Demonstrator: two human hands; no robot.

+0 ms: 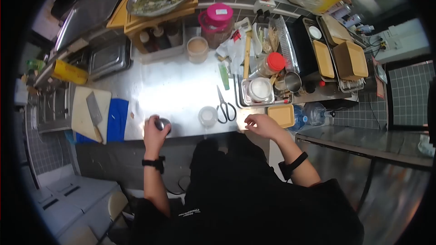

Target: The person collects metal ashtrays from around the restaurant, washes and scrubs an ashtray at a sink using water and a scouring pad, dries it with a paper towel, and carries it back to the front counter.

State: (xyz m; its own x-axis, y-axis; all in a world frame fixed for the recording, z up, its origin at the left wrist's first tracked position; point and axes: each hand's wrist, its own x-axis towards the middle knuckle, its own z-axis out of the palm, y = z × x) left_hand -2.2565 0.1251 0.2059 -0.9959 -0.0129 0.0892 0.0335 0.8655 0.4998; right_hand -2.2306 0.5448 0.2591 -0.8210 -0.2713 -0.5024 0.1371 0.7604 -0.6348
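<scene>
At the front edge of the steel table [181, 86], my left hand [156, 132] is closed around a small dark round cup [163, 125]. My right hand [257, 124] hangs over the right front corner, its fingers curled together; what they hold, if anything, is too small to make out. Between my hands stands a small clear container [208, 116], with black-handled scissors [224, 109] lying just right of it, blades pointing away. A yellow tray [281, 115] is just beyond my right hand.
On the left, a cleaver [94, 108] lies on a white cutting board [81, 111] over a blue cloth [118, 118]. At the back are a pink-lidded jug [218, 20] and a tub [197, 49]. A red-lidded jar [274, 63] and metal tray [259, 104] stand right.
</scene>
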